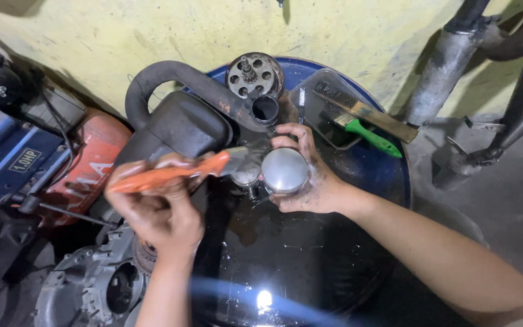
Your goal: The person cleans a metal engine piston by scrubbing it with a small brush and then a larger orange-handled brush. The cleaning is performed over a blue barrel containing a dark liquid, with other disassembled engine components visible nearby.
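Surface: top of a blue drum [388, 163], dark, wet and glossy with oil, a lamp glare low near the wrists.
Room: stained yellow wall [152, 30] beyond both hands; grey pipes [437, 79] leaning far right of the right hand; concrete floor under them.
Right hand [310, 175]: oily, fingers curled around a round silver piston [284, 171], gripped by its side.
Piston: flat crown facing up toward the camera, long axis roughly vertical, skirt hidden in the palm.
Left hand [158, 212]: closed around the orange handle of a brush [171, 172].
Brush: long axis near horizontal, slightly rising to the right, head pointing at the piston and touching or just beside it; cannot tell which.
Beyond the right fingers: clear tray [310, 97] holding a green-handled brush [373, 139].
Beyond the left hand: black air box with hose [180, 121], round gear part [252, 75].
Left of the left hand: blue and red machines [49, 157].
Below the left wrist: grey engine casing [86, 284].
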